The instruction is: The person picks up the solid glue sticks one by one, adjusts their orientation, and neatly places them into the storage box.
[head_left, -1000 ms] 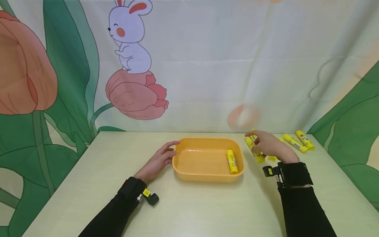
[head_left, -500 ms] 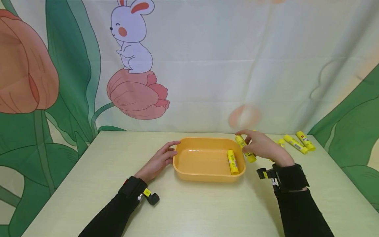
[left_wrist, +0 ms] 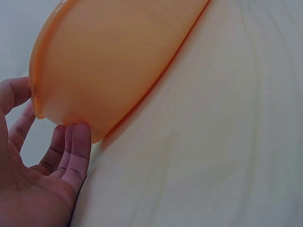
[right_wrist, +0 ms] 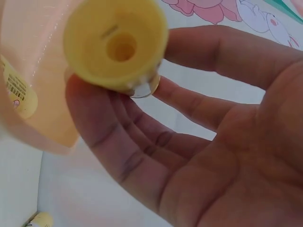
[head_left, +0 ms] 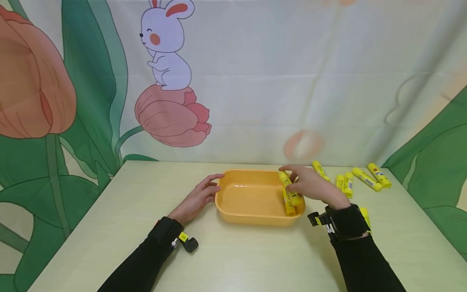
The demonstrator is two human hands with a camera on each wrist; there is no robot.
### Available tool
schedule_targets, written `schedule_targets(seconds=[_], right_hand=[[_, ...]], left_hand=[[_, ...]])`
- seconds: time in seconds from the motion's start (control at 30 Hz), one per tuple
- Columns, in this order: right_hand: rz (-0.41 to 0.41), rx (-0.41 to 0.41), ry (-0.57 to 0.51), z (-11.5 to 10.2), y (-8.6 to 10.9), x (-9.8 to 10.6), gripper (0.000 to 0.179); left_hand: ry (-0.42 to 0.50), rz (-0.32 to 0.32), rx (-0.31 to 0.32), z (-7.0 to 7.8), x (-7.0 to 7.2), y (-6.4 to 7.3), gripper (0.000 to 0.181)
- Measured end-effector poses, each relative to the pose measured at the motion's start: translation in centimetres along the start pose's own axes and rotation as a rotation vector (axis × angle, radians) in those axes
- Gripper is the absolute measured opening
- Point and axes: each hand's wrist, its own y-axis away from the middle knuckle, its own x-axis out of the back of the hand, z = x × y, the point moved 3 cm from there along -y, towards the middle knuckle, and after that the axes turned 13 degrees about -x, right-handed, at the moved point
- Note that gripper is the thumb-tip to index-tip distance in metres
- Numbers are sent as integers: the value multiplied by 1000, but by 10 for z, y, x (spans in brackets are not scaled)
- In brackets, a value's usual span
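My right hand [head_left: 310, 184] holds a yellow glue stick [head_left: 290, 186] over the right end of the orange plastic tray [head_left: 255, 219]. In the right wrist view, thumb and fingers pinch this glue stick [right_wrist: 118, 47], whose hollow round end faces the camera. Below it, partly hidden, a second glue stick [head_left: 288, 206] lies inside the tray. My left hand [head_left: 198, 198] rests at the tray's left end. The left wrist view shows its bent fingers touching the outer wall and another digit at the rim of the tray [left_wrist: 118, 56].
Several more yellow glue sticks [head_left: 366, 179] lie on the table at the back right, some side by side. Another yellow piece [head_left: 365, 217] shows beside the right wrist, partly hidden. A printed curtain [head_left: 248, 81] hangs behind the pale table [head_left: 233, 259].
My right hand has moved left, carrying the glue stick from the table on the right to over the tray. My left hand stays at the tray's left end.
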Motion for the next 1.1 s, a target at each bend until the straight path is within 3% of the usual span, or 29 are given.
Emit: schedule_targets(seconds=[0.3, 0.73, 0.93, 1.1], right_hand=[[-20, -55, 3, -3, -2, -5, 62], [-145, -247, 59, -11, -24, -11, 61], [-197, -345, 162, -21, -35, -15, 58], [-167, -365, 390, -31, -46, -22, 34]], left_hand=[[6, -7, 2, 0, -1, 0, 45], [4, -4, -15, -1, 1, -1, 44], [9, -5, -17, -1, 2, -1, 44], [17, -6, -21, 0, 1, -1, 44]])
